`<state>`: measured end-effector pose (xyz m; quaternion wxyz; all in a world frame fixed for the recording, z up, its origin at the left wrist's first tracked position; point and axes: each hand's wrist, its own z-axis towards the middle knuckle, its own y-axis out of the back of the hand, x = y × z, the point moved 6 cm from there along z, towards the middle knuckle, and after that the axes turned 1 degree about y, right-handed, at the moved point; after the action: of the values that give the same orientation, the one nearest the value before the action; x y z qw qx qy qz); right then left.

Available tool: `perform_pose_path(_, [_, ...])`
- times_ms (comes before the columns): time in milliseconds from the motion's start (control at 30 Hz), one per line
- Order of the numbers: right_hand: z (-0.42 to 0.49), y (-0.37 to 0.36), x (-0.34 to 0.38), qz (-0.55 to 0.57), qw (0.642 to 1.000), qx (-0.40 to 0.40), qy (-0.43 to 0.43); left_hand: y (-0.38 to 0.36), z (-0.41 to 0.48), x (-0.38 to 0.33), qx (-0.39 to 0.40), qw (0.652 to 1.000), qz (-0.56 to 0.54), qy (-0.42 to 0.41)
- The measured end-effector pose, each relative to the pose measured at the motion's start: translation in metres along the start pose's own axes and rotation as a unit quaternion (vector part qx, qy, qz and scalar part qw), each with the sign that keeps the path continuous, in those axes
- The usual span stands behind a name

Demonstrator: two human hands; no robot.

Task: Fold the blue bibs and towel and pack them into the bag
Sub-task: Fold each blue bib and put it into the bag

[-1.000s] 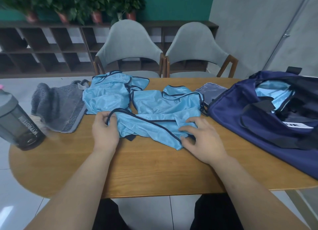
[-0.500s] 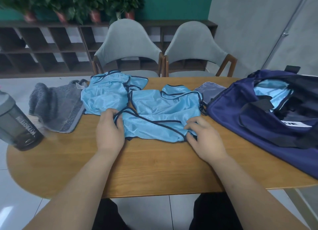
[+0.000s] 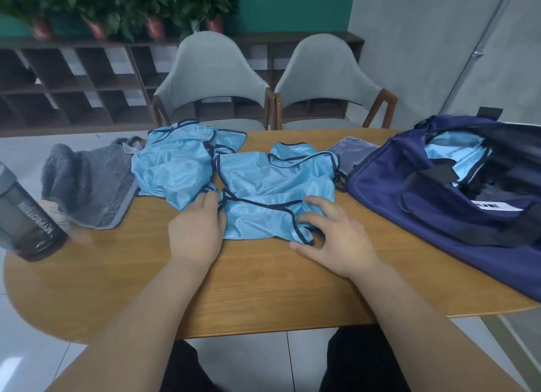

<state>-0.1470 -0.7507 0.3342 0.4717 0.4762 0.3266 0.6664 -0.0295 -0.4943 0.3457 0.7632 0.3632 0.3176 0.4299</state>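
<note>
Blue bib (image 3: 272,192) lies half-folded on the wooden table (image 3: 263,289) straight ahead of me, its dark-trimmed lower part doubled up over the rest. Both my forearms reach forward over the near edge. My left hand (image 3: 196,230) is palm down, fingers together and flat, their tips pressing the bib's left edge. My right hand (image 3: 336,239) is spread wide over the bib's lower right corner, fingers slightly bent on the fabric, thumb lying on the wood beside the hem; neither hand grips anything. A second bib (image 3: 172,169) sits crumpled just left of the first, touching the grey towel (image 3: 87,186) beyond it. The navy bag (image 3: 424,216) stands unzipped at my right, blue fabric showing inside. A dark bottle (image 3: 26,221) stands at the far left.
</note>
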Motion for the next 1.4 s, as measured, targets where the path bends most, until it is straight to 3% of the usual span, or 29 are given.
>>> perform_pose_path(100, [0.000,0.004,-0.010,-0.003,0.997,-0.081,-0.015,0.000,0.000,0.001,0.001,1.000,0.004,0.007])
perform_pose_path(267, [-0.006,0.028,-0.034,0.066,0.961,-0.235,-0.128,0.000,0.001,0.007,-0.002,0.999,0.007,0.043])
perform_pose_path(467, [-0.020,0.040,-0.060,0.203,0.876,-0.330,-0.287,-0.002,0.000,0.012,0.004,0.998,-0.020,0.067])
perform_pose_path(600, [-0.023,0.044,-0.061,0.189,0.862,-0.364,-0.298,0.001,0.002,0.022,-0.011,0.990,-0.066,0.122])
perform_pose_path(733, [-0.022,0.039,-0.065,0.179,0.875,-0.329,-0.307,0.007,0.000,0.033,-0.040,0.976,-0.111,0.183])
perform_pose_path(933, [-0.006,0.026,-0.050,0.178,0.945,-0.187,-0.199,0.010,-0.004,0.050,-0.063,0.938,-0.206,0.272])
perform_pose_path(1067, [-0.011,0.034,-0.051,0.191,0.926,-0.246,-0.214,0.015,-0.007,0.058,-0.069,0.896,-0.298,0.323])
perform_pose_path(1267, [-0.001,0.062,-0.054,0.174,0.899,-0.337,-0.220,0.040,0.016,0.047,-0.096,0.855,-0.390,0.329])
perform_pose_path(1400, [0.033,0.084,-0.061,0.200,0.896,-0.285,-0.275,0.062,0.053,0.042,-0.128,0.805,-0.470,0.339])
